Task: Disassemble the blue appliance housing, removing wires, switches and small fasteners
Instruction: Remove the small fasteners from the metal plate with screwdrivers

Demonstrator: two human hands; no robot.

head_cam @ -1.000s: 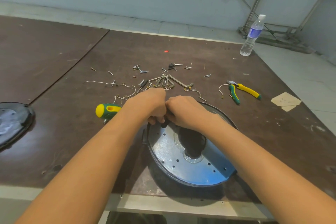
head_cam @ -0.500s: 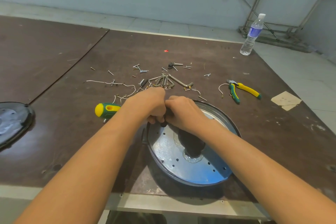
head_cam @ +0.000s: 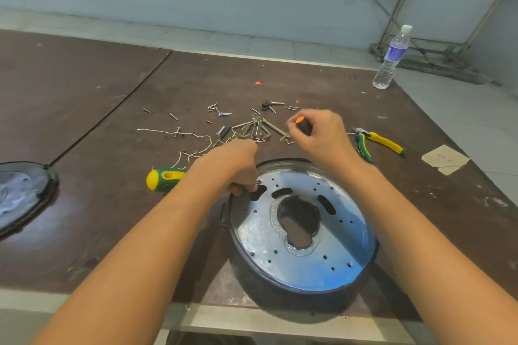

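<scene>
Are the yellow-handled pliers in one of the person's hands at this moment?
No. The pliers lie on the table, right of the right hand, which holds a small orange-capped tool instead.

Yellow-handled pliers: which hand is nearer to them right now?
Right. The right hand, gripping a small orange-capped tool, is just left of the pliers. The left hand is farther off, at the housing rim.

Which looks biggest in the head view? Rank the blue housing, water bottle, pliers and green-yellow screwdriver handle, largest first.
1. Blue housing, by far the largest.
2. Water bottle and pliers: they look about alike; the bottle stands farther away, so I won't rank them.
3. Green-yellow screwdriver handle, though the left forearm hides part of it.
</scene>
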